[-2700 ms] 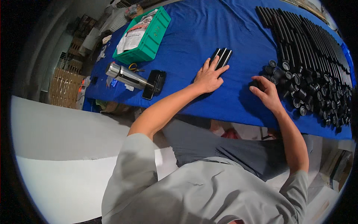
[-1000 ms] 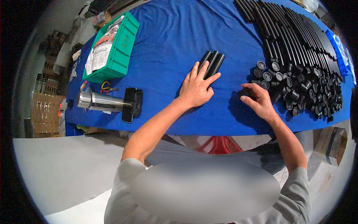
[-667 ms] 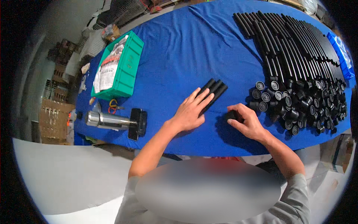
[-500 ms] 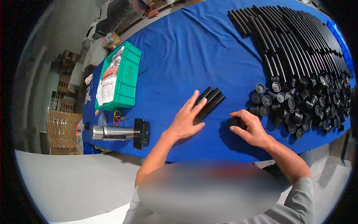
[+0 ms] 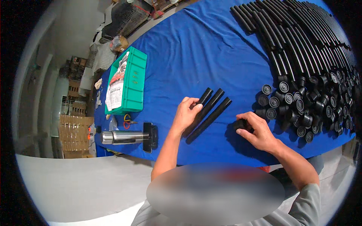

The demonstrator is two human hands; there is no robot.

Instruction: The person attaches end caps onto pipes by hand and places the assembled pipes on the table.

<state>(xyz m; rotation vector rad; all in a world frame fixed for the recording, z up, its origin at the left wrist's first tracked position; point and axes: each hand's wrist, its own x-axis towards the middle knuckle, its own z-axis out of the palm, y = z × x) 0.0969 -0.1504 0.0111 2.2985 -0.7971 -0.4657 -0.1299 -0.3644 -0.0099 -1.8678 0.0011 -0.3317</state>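
Observation:
Three black tubes lie aslant on the blue cloth in front of me. My left hand (image 5: 185, 116) is closed on the upper part of the leftmost tube (image 5: 206, 94), with thumb and fingers around it. Beside it lie the middle tube (image 5: 217, 97) and the right tube (image 5: 211, 118), which is a little apart. My right hand (image 5: 259, 132) pinches a black round cap (image 5: 240, 124) just above the cloth, partly hidden by the fingers. Right of that hand spreads a pile of black round caps (image 5: 299, 104) with ringed faces.
Rows of black tubes (image 5: 288, 37) cover the far right of the table. On the left stand a green crate (image 5: 135, 83) with newspaper in it, scissors (image 5: 127, 121), a steel flask (image 5: 126, 137) and a black stand-like object (image 5: 150, 138). Cardboard (image 5: 77, 132) is stacked beyond the table's left edge.
My left hand has gone from lying spread over the tubes to gripping the leftmost one. The tubes have fanned apart. The right hand still holds the cap, and the view has shifted slightly.

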